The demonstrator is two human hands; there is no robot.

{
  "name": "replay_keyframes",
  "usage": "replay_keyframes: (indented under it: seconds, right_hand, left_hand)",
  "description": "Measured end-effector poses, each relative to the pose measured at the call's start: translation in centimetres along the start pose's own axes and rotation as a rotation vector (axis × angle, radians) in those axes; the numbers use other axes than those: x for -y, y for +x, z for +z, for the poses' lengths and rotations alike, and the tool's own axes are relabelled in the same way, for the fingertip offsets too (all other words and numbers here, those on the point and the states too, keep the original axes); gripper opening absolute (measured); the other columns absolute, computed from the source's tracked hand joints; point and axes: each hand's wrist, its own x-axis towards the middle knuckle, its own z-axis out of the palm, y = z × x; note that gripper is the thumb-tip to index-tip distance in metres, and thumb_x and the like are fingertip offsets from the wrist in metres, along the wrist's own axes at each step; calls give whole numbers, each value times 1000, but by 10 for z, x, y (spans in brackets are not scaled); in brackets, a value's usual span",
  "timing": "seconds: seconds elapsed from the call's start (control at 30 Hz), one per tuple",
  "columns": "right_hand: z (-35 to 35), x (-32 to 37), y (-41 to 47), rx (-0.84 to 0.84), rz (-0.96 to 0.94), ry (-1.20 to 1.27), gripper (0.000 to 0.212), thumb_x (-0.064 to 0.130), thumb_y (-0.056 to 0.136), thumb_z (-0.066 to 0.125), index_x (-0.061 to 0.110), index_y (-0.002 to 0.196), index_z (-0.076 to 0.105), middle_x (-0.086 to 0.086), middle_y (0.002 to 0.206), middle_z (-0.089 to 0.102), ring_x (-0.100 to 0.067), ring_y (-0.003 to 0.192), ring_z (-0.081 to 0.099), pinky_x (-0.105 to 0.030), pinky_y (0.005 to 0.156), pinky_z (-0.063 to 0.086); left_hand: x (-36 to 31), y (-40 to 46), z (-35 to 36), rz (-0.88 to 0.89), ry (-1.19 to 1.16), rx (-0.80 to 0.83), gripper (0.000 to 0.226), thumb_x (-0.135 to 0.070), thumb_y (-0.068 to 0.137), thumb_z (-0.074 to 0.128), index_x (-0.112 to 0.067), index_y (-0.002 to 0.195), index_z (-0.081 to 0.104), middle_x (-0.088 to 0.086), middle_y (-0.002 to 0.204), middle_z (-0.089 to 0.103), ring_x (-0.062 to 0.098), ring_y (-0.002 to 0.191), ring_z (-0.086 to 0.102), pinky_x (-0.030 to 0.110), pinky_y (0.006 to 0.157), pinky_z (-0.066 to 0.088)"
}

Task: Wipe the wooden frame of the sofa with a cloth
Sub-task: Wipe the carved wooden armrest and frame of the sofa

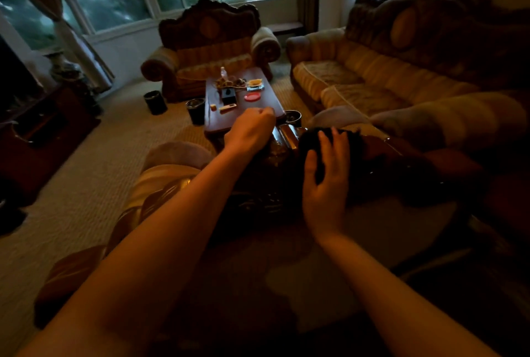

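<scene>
I look down over the back of a sofa whose dark, glossy carved wooden frame runs across the middle of the head view. A dark cloth lies on top of the frame. My right hand presses on the cloth with spread, fairly straight fingers. My left hand hovers just left of the cloth, above the frame, its fingers curled into a loose fist with nothing visible in it. The sofa's striped cushion and armrest show below my left forearm.
Beyond the frame stands a wooden coffee table with several small items. An armchair sits under the windows and a long sofa at right. Black bins stand on the carpet. A dark cabinet is at left.
</scene>
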Motion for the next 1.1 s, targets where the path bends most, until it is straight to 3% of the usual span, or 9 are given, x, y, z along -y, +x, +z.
replay_keyframes:
  seconds: [0.13, 0.27, 0.37, 0.43, 0.63, 0.73, 0.93, 1.03, 1.1]
  right_hand:
    - [27, 11, -41, -95, -80, -38, 49, 35, 99, 36, 16, 144, 30, 1, 152, 17, -15, 143, 11, -37, 114, 22]
    - [23, -11, -27, -160, -261, -222, 45, 34, 97, 40, 12, 137, 41, -14, 145, 37, -24, 135, 29, -32, 109, 26]
    - [11, -25, 5, -358, -104, -246, 40, 25, 92, 50, -1, 121, 58, -27, 126, 52, -35, 119, 48, -42, 103, 39]
    - [19, -20, 9, -571, 54, -253, 34, 22, 90, 54, -3, 110, 63, -28, 110, 54, -40, 103, 55, -51, 88, 48]
    - [97, 20, -83, -684, 317, -76, 28, 49, 88, 45, 34, 112, 49, 27, 100, 37, -2, 99, 43, -40, 84, 46]
    - [125, 29, -114, -661, 311, -58, 20, 52, 86, 43, 48, 105, 41, 37, 100, 43, 11, 95, 43, -21, 80, 36]
    - [68, -4, -44, -797, 500, 71, 28, 22, 98, 47, 3, 116, 55, -14, 113, 55, -28, 106, 53, -40, 90, 43]
    - [87, 5, -54, -856, 532, 110, 26, 25, 96, 50, 8, 116, 54, -14, 113, 55, -27, 107, 54, -44, 91, 44]
    - [120, 24, -84, -876, 497, 212, 21, 37, 90, 56, 33, 111, 51, -3, 115, 55, -20, 108, 54, -38, 90, 46]
  left_hand:
    - [-1, 4, 1, 16, 32, 32, 32, -38, 66, 27, -18, 65, 51, 2, 77, 57, 25, 81, 54, 38, 80, 43]
    - [11, 8, 2, -27, -63, 84, 34, -39, 75, 33, -17, 78, 59, 14, 106, 64, 31, 100, 59, 45, 98, 43]
    - [18, 9, 0, 46, -96, 34, 37, -31, 92, 33, -11, 113, 54, 15, 120, 56, 32, 114, 52, 37, 100, 35]
    - [19, 1, -7, 84, -143, 69, 47, -39, 83, 34, -16, 123, 43, 12, 123, 54, 32, 112, 53, 46, 100, 39]
    - [57, -13, -19, 427, 308, 266, 68, -67, 90, 25, -29, 146, 22, 7, 150, 32, 28, 138, 29, 51, 109, 28]
    - [68, -16, -20, 518, 277, 239, 69, -70, 88, 23, -36, 147, 17, 5, 147, 38, 26, 134, 36, 53, 104, 33]
    - [74, -20, -21, 545, 173, 173, 61, -69, 87, 26, -34, 136, 36, 4, 127, 54, 26, 118, 50, 52, 96, 41]
    - [72, -20, -21, 547, 172, 145, 61, -67, 88, 28, -29, 135, 39, 8, 132, 49, 29, 123, 45, 53, 99, 38]
    - [72, -21, -21, 562, 177, 136, 62, -65, 90, 30, -28, 140, 35, 9, 141, 40, 30, 131, 35, 53, 103, 33]
